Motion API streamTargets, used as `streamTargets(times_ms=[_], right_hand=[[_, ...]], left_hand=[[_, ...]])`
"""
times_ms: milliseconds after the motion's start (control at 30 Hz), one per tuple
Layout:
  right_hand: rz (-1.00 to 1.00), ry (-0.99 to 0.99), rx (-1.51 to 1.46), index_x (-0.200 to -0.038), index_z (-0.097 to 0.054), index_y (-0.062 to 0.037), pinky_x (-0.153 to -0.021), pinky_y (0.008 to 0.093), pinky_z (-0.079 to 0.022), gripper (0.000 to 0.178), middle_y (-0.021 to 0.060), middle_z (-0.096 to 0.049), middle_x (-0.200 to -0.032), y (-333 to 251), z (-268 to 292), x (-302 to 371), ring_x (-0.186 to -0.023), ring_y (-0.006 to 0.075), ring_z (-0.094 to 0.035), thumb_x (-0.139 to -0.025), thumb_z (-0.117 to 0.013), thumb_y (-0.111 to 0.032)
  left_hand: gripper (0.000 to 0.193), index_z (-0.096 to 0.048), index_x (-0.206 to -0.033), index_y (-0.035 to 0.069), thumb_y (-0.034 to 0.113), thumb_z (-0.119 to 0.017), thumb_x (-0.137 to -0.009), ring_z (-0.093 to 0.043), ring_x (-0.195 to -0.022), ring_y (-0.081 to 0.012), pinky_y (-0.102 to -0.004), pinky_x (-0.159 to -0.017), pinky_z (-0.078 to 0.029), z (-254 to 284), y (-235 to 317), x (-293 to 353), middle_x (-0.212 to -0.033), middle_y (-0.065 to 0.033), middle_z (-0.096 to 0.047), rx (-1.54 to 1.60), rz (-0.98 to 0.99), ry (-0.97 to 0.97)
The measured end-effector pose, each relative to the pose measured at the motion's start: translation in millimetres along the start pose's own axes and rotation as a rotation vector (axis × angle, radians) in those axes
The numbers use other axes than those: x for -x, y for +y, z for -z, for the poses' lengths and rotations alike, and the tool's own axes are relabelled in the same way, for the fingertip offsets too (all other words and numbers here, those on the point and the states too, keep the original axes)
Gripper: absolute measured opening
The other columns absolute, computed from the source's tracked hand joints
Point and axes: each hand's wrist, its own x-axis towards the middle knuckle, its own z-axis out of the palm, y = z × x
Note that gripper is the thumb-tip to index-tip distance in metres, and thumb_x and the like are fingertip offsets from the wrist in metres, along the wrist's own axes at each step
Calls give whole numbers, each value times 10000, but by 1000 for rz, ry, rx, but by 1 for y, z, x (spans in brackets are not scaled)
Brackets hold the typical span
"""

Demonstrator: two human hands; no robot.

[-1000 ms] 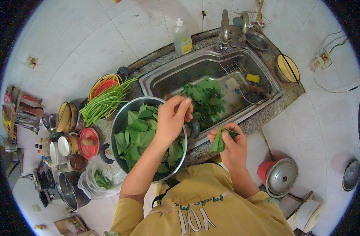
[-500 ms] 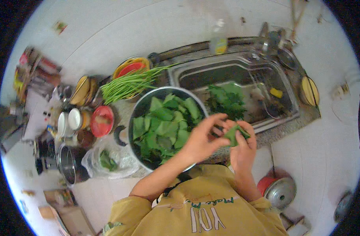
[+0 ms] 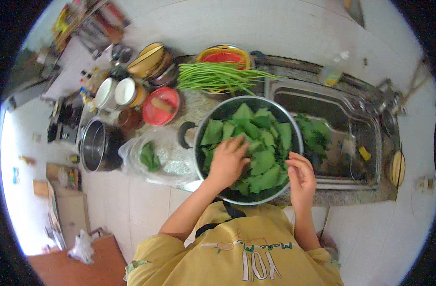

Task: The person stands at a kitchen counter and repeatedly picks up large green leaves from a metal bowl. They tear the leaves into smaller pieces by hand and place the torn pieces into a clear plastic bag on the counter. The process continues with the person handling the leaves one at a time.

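Observation:
A large metal pot (image 3: pixel 298 127) with a dark handle stands in front of me, heaped with loose green leaves (image 3: pixel 263 162). My left hand (image 3: pixel 229 163) reaches over the pot's near left side, its fingers spread and resting on the leaves. Beside the right rim is my right hand (image 3: pixel 302 180), fingers extended and thumb apart, holding nothing that I can see. More leafy greens (image 3: pixel 314 136) lie in the sink just past the rim, partly hidden by the pot. On the counter to the left, a clear plastic bag (image 3: pixel 176 159) has a few green leaves (image 3: pixel 149 156) on it.
Long green beans (image 3: pixel 218 77) lie across colanders (image 3: pixel 249 59) behind the pot. A steel sink (image 3: pixel 337 183) is at right, with a yellow sponge (image 3: pixel 364 153) and a soap bottle (image 3: pixel 333 71) behind. Leftward stand a red plate (image 3: pixel 150 114), jars (image 3: pixel 126 91) and a dark pot (image 3: pixel 99 143).
My hands have parted and the leaf that was between them has left them. The left hand has come down onto the leaves in the pot. The view has shifted toward the left.

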Motion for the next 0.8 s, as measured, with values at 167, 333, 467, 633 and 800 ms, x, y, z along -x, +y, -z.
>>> streamTargets(times_ms=[167,333,467,633,800], right_hand=[[-12,-204,122,-869,-590,-35,-890,325,-371,124,112,-561,-1044,-7,-31,-6,-996,245,-518,-756,-540,-23],[-14,-162,1,-860,-583,-23,-868,306,-389,105,104,-572,-1001,-15,-56,-9,-973,217,-525,-771,-528,-17],[-34,-93,-22,-884,-577,-20,-846,290,-403,119,88,-577,-979,-21,-67,-10,-947,192,-530,-783,-513,-13],[-36,-98,-13,-904,-576,-20,-831,281,-410,134,81,-583,-961,-21,-79,-1,-928,179,-535,-790,-506,-15],[-78,-134,56,-908,-576,-14,-783,263,-435,133,75,-590,-931,-35,-88,6,-876,160,-554,-792,-512,-18]], left_hand=[[432,-511,-1111,71,197,-612,-711,-475,-997,-313,-380,-828,-402,-31,-15,5,-1094,-116,-517,56,-33,-245],[313,-527,-1067,61,115,-562,-761,-508,-928,-330,-381,-805,-422,19,-43,20,-1027,-149,-540,393,180,254],[151,-575,-885,25,21,-564,-735,-568,-728,-261,-329,-666,-452,40,-136,61,-851,-138,-576,174,510,489],[306,-532,-976,36,53,-580,-674,-553,-821,-321,-386,-734,-445,49,-216,111,-906,-168,-574,-131,867,405],[553,-426,-1160,97,31,-593,-637,-521,-945,-322,-389,-805,-439,53,-239,118,-1104,-174,-493,-201,1158,-87]])
